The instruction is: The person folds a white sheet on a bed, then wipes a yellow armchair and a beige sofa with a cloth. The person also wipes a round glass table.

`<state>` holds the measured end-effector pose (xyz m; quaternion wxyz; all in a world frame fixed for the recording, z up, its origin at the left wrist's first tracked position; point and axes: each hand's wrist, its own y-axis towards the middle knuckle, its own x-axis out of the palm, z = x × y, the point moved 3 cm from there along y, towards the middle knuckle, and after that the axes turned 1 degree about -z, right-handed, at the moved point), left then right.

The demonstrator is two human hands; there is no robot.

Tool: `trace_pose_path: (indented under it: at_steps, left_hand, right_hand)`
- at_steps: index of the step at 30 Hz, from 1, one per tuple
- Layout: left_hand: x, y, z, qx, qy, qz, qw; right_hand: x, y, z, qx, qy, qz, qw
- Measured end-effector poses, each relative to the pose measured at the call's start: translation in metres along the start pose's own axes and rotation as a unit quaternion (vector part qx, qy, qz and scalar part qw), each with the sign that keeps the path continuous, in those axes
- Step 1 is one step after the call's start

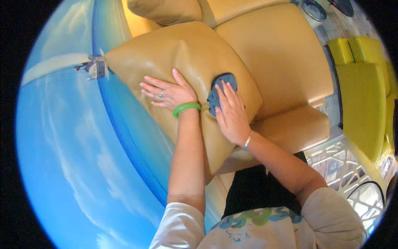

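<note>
A large tan leather cushion (pixel 166 47) leans on the sofa, one corner pointing left toward the wall. My left hand (pixel 176 92) lies flat on it with fingers spread, holding nothing; a green bangle circles that wrist and a ring is on one finger. Just to the right, my right hand (pixel 233 112) presses a dark grey-blue cloth (pixel 226 77) against the cushion's face. Its fingers rest over the cloth, which is bunched on its left side and partly hidden beneath them.
The tan sofa (pixel 275 54) continues behind and right of the cushion, with another cushion (pixel 166 9) at the far end. A blue sky-and-sea mural (pixel 66 145) covers the wall at left. Yellow-green seating (pixel 360 103) and a white lattice panel (pixel 344 164) stand at right.
</note>
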<state>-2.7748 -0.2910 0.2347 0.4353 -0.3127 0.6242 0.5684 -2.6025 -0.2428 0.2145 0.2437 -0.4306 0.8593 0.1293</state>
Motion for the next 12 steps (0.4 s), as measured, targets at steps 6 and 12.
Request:
trace_pose_path:
  at_steps: [6,12]
  left_hand:
    - [0.006,-0.009,0.019,0.001,-0.022,0.003,1.0]
    - [-0.001,0.0,0.003,-0.008,-0.026,-0.016,0.999]
  right_hand:
    - [0.013,0.195,-0.016,-0.127,-0.036,0.033,0.991]
    - [0.019,0.229,-0.055,-0.158,0.005,-0.078,0.984]
